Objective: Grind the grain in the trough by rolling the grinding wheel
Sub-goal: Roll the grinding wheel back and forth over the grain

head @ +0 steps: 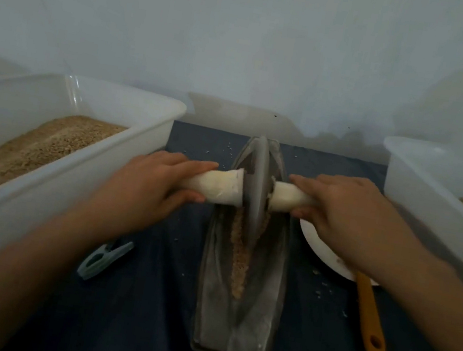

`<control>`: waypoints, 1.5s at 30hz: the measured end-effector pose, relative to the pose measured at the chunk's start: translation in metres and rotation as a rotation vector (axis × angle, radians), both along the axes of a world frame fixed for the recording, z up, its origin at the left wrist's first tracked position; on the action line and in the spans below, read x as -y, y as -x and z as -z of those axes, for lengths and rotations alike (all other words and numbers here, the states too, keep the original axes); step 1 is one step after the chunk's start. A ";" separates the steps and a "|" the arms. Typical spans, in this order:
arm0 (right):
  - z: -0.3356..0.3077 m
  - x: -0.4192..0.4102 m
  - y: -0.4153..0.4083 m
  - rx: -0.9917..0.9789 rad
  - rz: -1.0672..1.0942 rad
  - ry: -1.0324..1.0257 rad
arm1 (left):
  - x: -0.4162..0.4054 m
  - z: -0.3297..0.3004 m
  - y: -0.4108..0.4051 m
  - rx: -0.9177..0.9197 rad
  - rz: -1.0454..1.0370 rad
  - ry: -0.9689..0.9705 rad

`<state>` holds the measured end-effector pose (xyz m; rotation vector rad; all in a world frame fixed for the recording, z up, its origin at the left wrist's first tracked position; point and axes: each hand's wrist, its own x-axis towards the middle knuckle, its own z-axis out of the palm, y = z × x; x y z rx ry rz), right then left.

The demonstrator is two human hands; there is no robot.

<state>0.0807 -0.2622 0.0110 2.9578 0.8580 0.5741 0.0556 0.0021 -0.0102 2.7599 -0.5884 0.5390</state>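
A long grey boat-shaped trough (262, 301) lies lengthwise on the dark blue cloth, running away from me. Brown crushed grain (240, 255) lines its middle groove. The grey grinding wheel (256, 185) stands upright in the trough's far half, with a pale wrapped handle sticking out on each side. My left hand (150, 183) grips the left handle (216, 186). My right hand (345, 214) grips the right handle (287, 198). The grain under the wheel is hidden.
A white plastic tub (49, 186) holding brown grain stands to the left, another white tub (437, 208) to the right. A white plate (321, 250) and an orange-handled tool (368, 315) lie right of the trough. A grey-green clip (105, 258) lies to its left. Loose grains dot the cloth.
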 end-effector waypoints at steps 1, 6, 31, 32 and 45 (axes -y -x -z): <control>0.004 0.000 -0.005 0.038 0.019 -0.009 | 0.004 0.003 -0.003 0.069 -0.024 -0.037; -0.004 0.000 0.006 -0.004 -0.042 0.095 | -0.005 -0.005 0.002 -0.108 0.065 0.103; -0.027 0.002 0.034 -0.158 -0.119 0.171 | -0.022 -0.023 0.016 -0.454 0.228 0.172; -0.032 0.004 0.042 -0.203 -0.134 0.164 | -0.024 -0.027 0.020 -0.515 0.269 0.172; 0.010 -0.002 -0.008 0.077 0.052 0.003 | 0.002 0.004 -0.010 -0.005 -0.012 0.041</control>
